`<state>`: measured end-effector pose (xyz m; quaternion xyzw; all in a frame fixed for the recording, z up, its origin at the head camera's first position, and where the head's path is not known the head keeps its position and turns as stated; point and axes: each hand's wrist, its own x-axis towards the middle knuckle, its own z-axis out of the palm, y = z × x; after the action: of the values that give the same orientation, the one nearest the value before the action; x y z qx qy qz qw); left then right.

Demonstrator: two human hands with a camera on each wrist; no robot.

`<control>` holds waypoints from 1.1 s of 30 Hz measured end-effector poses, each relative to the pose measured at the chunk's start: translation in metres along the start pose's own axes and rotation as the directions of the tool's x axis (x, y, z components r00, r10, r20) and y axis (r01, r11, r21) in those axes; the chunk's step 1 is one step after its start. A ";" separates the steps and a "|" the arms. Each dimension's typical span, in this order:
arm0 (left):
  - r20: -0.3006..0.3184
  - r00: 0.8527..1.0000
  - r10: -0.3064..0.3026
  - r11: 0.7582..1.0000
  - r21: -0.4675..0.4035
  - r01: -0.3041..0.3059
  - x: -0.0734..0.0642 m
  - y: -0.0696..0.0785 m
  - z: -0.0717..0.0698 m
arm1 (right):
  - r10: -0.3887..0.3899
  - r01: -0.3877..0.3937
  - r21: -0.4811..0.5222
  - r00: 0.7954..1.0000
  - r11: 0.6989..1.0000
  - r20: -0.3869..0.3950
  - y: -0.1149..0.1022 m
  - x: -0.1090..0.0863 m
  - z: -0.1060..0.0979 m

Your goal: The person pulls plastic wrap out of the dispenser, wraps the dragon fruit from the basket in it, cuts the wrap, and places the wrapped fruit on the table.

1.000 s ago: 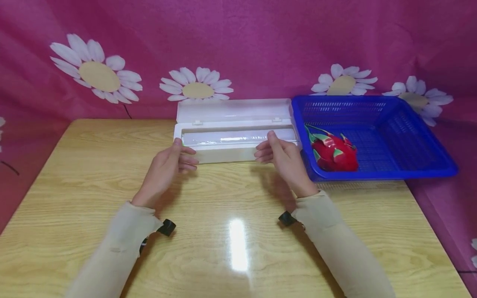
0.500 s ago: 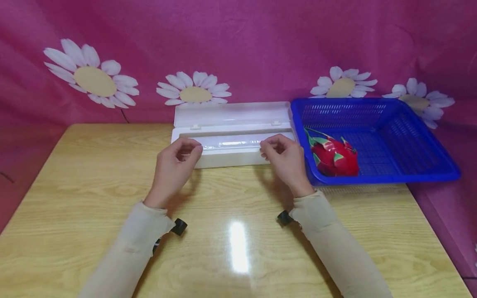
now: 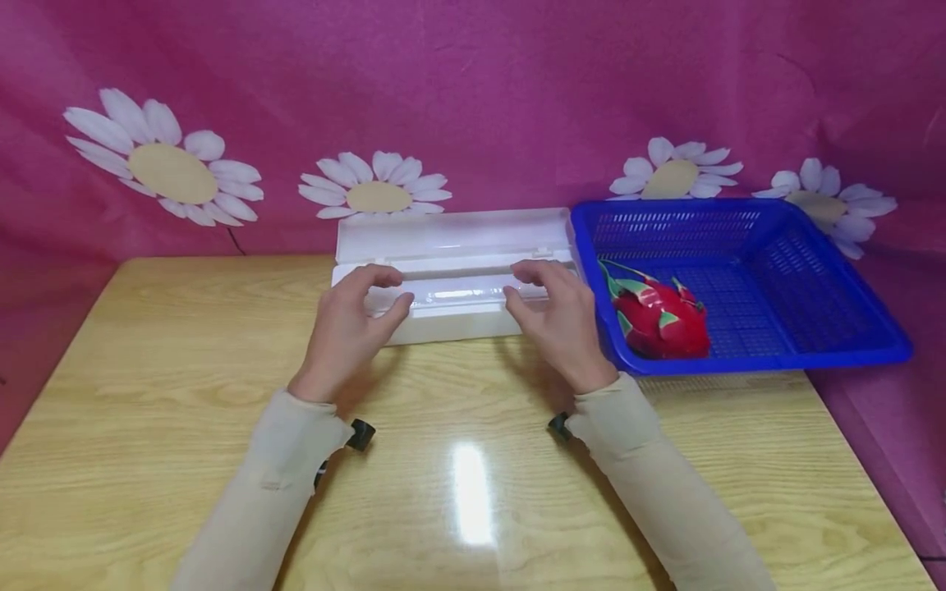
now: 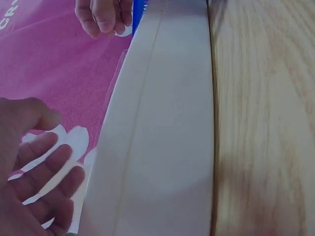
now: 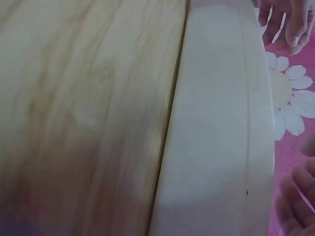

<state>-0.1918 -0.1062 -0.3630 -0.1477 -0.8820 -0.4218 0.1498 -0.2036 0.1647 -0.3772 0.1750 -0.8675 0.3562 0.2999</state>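
A long white box with its lid swung back stands near the table's far side. Inside lies a roll of clear film, shiny on top. Over the box's left part is my left hand, thumb and fingers bent but apart. My right hand mirrors it over the right part, also with a gap between thumb and fingers. In the left wrist view, the left hand shows loose fingers with nothing between them, beside the box's front wall. The right wrist view cuts off most of the right hand.
A blue plastic basket is right beside the box's right end and juts past the table's right edge. A red dragon fruit with green tips lies in it. Behind the table hangs a pink cloth with white flowers.
Both hands went from the box's front corners up over its near edge, closer together. Thumbs and fingertips met half a second ago and have since parted. The head view has shifted slightly.
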 end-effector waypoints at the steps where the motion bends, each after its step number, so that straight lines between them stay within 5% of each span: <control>1: 0.013 1.000 0.006 1.000 0.026 -0.006 0.001 -0.001 0.000 | -0.029 0.029 -0.020 1.000 0.999 0.006 0.001 0.000 0.001; 7: 0.090 0.996 0.024 0.984 0.172 -0.039 0.002 -0.003 0.006 | -0.129 0.136 -0.095 0.989 0.986 0.075 0.006 -0.001 0.005; 13: 0.114 0.993 0.040 0.958 0.279 -0.071 0.002 -0.004 0.010 | -0.102 0.118 -0.123 0.987 0.985 0.124 0.007 0.000 0.003; 25: 0.082 0.990 0.114 0.955 0.265 -0.132 0.003 -0.004 0.013 | -0.093 0.119 -0.141 0.979 0.983 0.179 0.012 0.003 0.004; 33: 0.086 0.992 0.094 0.951 0.288 -0.115 0.002 -0.001 0.015 | -0.072 0.110 -0.156 0.970 0.982 0.232 0.009 0.003 0.001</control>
<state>-0.1966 -0.0948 -0.3720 -0.1856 -0.9303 -0.2728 0.1605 -0.2111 0.1698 -0.3808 0.2281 -0.9139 0.2454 0.2294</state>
